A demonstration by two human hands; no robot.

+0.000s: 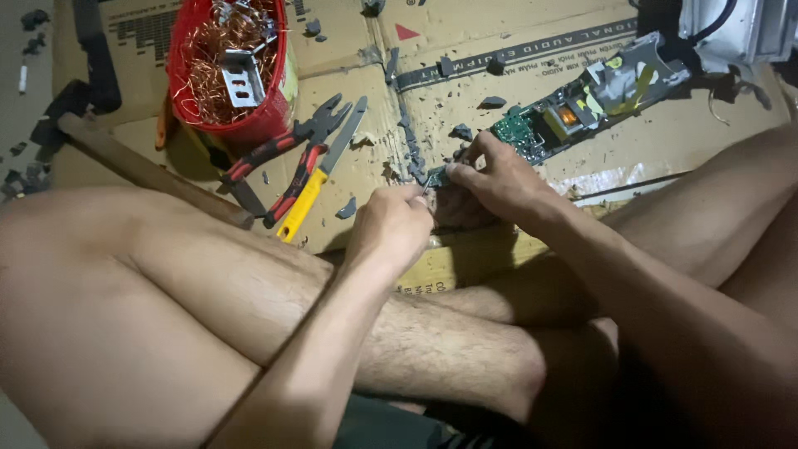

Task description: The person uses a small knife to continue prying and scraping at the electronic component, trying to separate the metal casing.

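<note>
Both the left hand point(391, 226) and the right hand point(497, 179) are pinched shut on a small dark electronic fragment point(435, 177) lying between their fingertips, over flattened brown cardboard sheets point(465, 50) on the floor, with red-handled pliers point(291, 154) left of the left hand.

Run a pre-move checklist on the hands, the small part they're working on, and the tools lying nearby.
1. Both hands on the small part: ok, left hand and right hand meet on it.
2. Grip secure: cannot tell, the fingers hide most of it.
3. Tools within reach: ok, red-handled pliers and yellow-handled knife lie on the cardboard beside the left hand.
4. Green circuit board clear of the hands: ok, it lies just beyond the right hand.
5. Red basket of copper wire upright: ok.
6. Work surface tidy: not ok, grey fragments scattered around.
</note>
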